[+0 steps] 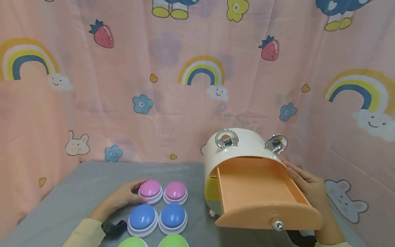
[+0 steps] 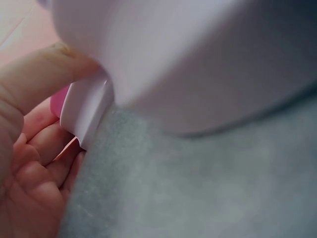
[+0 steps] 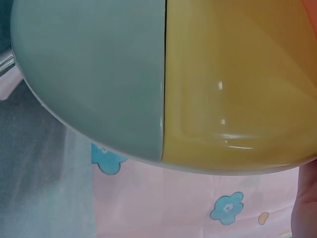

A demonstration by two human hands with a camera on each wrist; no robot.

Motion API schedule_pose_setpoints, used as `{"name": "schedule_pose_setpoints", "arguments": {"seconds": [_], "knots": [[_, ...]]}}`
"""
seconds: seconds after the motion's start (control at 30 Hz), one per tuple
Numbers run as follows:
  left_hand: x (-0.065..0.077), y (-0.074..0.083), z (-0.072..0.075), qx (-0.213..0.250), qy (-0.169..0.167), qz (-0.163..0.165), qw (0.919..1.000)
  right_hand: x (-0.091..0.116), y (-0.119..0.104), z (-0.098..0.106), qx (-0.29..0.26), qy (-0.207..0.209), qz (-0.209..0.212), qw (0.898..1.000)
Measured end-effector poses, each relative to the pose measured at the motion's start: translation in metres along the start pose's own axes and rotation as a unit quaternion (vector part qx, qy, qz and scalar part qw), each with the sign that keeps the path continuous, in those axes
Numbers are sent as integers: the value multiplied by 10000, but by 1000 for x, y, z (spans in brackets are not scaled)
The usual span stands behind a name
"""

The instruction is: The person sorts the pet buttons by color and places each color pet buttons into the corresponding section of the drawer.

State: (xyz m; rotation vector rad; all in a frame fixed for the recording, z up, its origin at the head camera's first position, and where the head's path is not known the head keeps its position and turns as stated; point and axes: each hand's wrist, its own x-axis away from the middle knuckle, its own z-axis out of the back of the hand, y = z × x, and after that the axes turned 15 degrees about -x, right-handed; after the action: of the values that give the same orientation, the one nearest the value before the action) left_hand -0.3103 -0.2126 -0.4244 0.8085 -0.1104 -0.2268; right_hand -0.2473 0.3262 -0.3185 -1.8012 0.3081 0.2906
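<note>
My left hand (image 1: 126, 195) holds the left pink push button (image 1: 150, 188), its thumb and fingers on either side of the white base. In the left wrist view the thumb (image 2: 47, 74) lies near the white base (image 2: 89, 106), with curled fingers behind it. At the right stands a white rounded drawer box (image 1: 243, 139) with two silver bell-shaped ears. Its top orange drawer (image 1: 257, 188) is pulled far out, and nothing lies in it. My right hand (image 1: 311, 188) rests with extended fingers against the box's right side. Lower down are a yellow drawer (image 3: 237, 99) and a grey-green drawer (image 3: 94, 74).
Beside the held button sits another pink button (image 1: 175, 191). Nearer are two blue buttons (image 1: 142, 216) and two green ones (image 1: 173, 240), cut off by the frame's lower edge. A grey cloth (image 1: 102, 181) covers the table, and a pink printed curtain (image 1: 172, 133) hangs behind.
</note>
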Motion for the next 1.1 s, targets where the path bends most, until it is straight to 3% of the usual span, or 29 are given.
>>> {"name": "schedule_pose_setpoints", "arguments": {"seconds": [0.17, 0.37, 0.57, 0.67, 0.87, 1.1], "knots": [[0, 1, -1, -47, -38, -8, 10000, 3, 2, 2, 63, 120, -194, 9997], [0, 2, -3, -97, -183, 138, 9997, 7, 4, 6, -20, 132, -114, 9998], [0, 3, -2, -42, -26, 74, 10000, 7, 1, 4, 368, 254, -157, 9989], [1, 3, 1, -40, 103, 98, 9999, 4, -1, 1, 301, 197, -164, 9992], [7, 9, 15, -295, 227, 150, 9992, 0, -1, -3, -103, -177, 213, 9996], [14, 35, 44, -740, 274, -278, 9965, 2, 2, -3, 95, -143, 527, 9985]]}}
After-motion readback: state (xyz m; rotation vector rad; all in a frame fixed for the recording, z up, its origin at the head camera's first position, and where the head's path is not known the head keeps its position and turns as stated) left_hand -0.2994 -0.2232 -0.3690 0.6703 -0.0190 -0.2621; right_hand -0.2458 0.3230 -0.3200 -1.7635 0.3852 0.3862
